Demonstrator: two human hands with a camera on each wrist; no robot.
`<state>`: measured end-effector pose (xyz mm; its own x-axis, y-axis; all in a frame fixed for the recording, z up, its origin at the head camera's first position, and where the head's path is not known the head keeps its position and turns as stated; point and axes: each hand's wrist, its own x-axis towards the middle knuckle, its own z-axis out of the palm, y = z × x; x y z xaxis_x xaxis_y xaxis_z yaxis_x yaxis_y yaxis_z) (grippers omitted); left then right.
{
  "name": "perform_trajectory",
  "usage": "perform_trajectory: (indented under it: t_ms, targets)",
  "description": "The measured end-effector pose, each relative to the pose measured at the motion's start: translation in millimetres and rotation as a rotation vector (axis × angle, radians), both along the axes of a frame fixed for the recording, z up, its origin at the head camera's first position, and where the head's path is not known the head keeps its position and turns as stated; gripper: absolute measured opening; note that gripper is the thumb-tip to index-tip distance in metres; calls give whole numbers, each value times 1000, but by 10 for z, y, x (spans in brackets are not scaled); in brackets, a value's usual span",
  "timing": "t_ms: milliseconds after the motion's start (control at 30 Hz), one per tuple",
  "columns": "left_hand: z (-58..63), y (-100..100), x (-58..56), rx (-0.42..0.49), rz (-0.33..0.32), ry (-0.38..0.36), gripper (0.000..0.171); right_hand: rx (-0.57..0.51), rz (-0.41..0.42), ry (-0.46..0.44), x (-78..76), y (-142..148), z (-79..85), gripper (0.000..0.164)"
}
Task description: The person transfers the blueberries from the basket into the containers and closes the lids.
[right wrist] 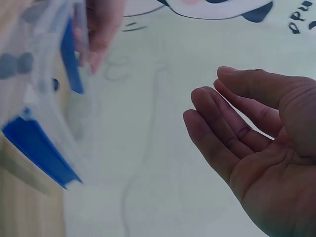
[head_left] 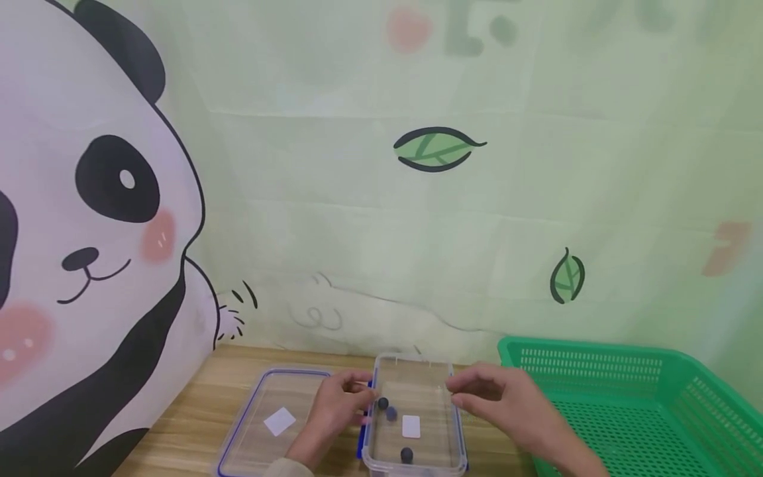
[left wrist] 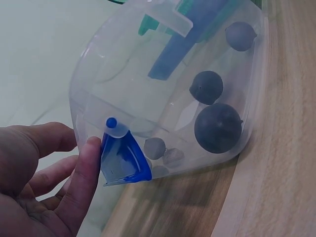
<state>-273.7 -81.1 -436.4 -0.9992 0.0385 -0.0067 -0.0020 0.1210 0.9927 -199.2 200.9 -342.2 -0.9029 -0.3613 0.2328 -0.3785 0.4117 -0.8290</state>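
A clear plastic box (head_left: 420, 384) with blue side latches stands on the table with several dark balls (left wrist: 218, 127) in it. Some of the balls show a small nub. My left hand (head_left: 336, 407) is at the box's left side; its fingers lie against the wall by the blue latch (left wrist: 126, 158), with the thumb at the rim. Near the right rim is my right hand (head_left: 507, 401), fingers loosely bent and nothing between them. In the right wrist view, this hand (right wrist: 247, 128) is apart from the box.
A clear lid (head_left: 247, 430) with a blue seal lies left of the box, with a white square (head_left: 279, 421) on it. The green basket (head_left: 632, 391) stands at the right. Behind the wooden table (head_left: 232, 361) hangs a panda-printed cloth (head_left: 334, 218).
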Motion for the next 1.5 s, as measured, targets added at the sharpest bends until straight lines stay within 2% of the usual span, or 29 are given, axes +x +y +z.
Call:
perform_trajectory:
  t_ms: [267,367,533,700,1000,1267,1500]
  targets:
    - [3,10,0,-3,11,-3,40,90,-55,113,62,271,324,18]
    - [1,13,-1,-5,12,-4,40,133,-83,128,55,377,420,18]
    - [-5,18,-3,-4,10,4,40,225,-122,160,-29,603,533,19]
    - [-5,20,-11,-3,9,5,40,303,-145,197,-169,859,562,20]
    - [-11,18,-6,8,4,14,41,354,-146,123,-461,1136,452,23]
    - [-17,29,-4,2,7,19,40,373,-126,61,-687,1355,194,26]
    - [-18,30,-7,-7,9,20,39,338,-112,-30,-845,1508,-55,24]
